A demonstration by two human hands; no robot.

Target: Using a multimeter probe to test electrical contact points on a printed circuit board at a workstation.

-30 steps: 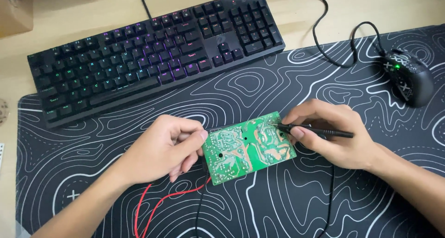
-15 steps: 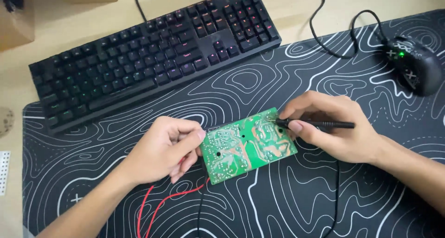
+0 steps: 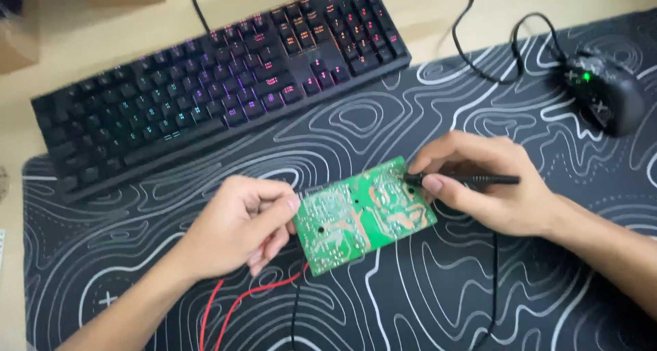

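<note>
A pale wooden desk [image 3: 438, 5] carries a large black desk mat [image 3: 479, 303] printed with white contour lines, which gives the work a soft, non-slip bed. On the mat, about midway across, lies a green circuit board [image 3: 366, 215], solder side up so its tinned traces face the camera. The left hand [image 3: 236, 228] is closed on the board's left edge, thumb and fingers pinching it, seemingly to keep it flat and steady. The right hand [image 3: 486, 187] grips a slim black probe [image 3: 462, 179] like a pen, its tip touching the board's upper right corner; the low, pencil-style hold suits fine placement on a small pad. Red wires [image 3: 229, 306] and a black lead trail from the board's lower edge toward the person. A backlit black keyboard [image 3: 219, 84] sits at the mat's far edge and a black mouse [image 3: 606, 91] at the right, both well apart from the work.
</note>
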